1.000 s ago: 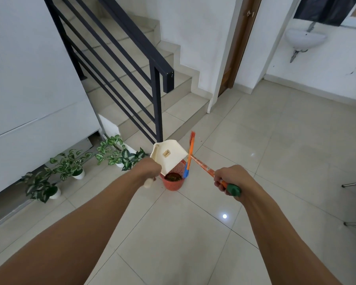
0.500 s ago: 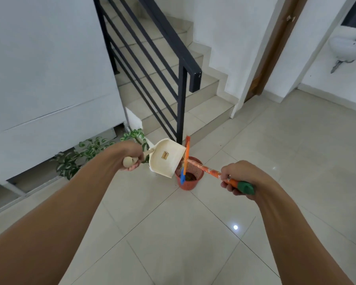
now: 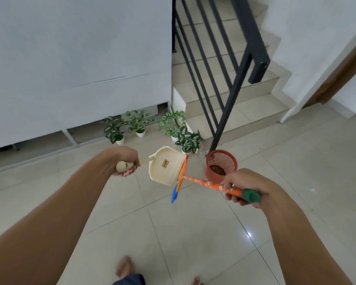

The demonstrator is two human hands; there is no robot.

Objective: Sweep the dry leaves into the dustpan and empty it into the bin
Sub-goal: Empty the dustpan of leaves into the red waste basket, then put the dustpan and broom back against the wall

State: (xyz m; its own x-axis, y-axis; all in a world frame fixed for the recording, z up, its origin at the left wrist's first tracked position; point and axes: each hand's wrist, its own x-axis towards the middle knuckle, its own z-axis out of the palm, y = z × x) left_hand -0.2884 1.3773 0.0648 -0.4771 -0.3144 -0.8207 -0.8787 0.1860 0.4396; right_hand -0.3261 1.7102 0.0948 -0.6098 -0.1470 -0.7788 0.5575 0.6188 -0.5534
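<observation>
My left hand [image 3: 126, 162] grips the handle of a cream dustpan [image 3: 165, 165], held in the air with its inside facing me and nothing in it. To its right stands a small red mesh bin [image 3: 222, 164] on the floor, with brown dry leaves [image 3: 218, 168] at its bottom. My right hand [image 3: 243, 187] holds an orange broom [image 3: 206, 183] by its green-capped handle end. The broom's orange and blue head [image 3: 179, 179] hangs between the dustpan and the bin.
Several small potted plants [image 3: 138, 124] line the white wall's base behind the dustpan. A black stair railing [image 3: 224, 99] comes down just behind the bin, with tiled steps beyond. My bare feet [image 3: 124, 266] show at the bottom, on pale floor tiles [image 3: 193, 243].
The dustpan has swung left, away from above the bin, and turned from tipped over to facing me. The view has turned left and down. The broom stays in my right hand.
</observation>
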